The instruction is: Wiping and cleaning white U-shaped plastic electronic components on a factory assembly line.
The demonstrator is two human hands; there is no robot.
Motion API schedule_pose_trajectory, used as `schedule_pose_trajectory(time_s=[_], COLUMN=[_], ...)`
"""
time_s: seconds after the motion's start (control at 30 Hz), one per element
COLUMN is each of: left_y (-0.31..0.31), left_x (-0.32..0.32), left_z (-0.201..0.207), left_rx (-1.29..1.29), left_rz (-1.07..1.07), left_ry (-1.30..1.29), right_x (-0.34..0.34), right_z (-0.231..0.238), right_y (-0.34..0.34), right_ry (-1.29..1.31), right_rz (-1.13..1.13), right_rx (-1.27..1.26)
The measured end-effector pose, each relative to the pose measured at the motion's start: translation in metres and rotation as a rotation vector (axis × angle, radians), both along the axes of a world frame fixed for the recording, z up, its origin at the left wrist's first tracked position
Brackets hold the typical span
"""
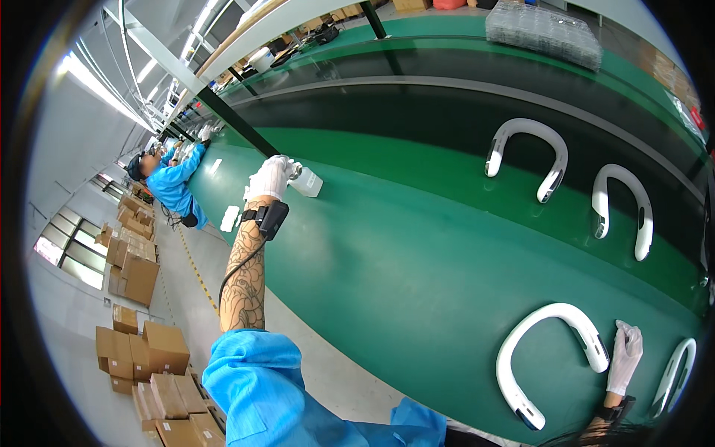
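My left hand [268,179], in a white glove, is stretched far out over the green bench. Its fingers are closed at the top of a small white plastic bottle [307,182], which leans slightly. Low on the right, my gloved right hand [625,352] rests with its fingers drawn together; whatever they may hold is hidden. Just left of it lies a white U-shaped neck fan [514,349], one end close to the hand but apart from it. Another white neck fan [676,376] lies to the hand's right, near the picture's rim.
Two more neck fans, one [527,127] and another [624,175], lie beyond on the dark-green strip. Clear plastic trays [544,33] are stacked at the far side. A dark post [238,123] rises beyond my left hand. A co-worker [173,182] in blue leans at the bench, far left.
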State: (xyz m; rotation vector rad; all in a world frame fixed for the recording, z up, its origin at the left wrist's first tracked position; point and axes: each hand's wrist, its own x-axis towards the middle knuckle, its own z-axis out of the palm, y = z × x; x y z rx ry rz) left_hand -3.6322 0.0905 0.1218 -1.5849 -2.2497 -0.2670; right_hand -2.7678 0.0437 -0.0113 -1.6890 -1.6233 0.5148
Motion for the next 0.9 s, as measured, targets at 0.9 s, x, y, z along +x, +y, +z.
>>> schedule_pose_trajectory(time_s=[0.9], left_y=[0.020], left_x=[-0.006], left_z=[-0.005], left_rx=[-0.007], left_rz=[0.167], left_ry=[0.009], right_x=[-0.039], right_z=[0.011], right_y=[0.006], right_ry=[-0.112], right_rz=[0.054], right_rx=[0.067])
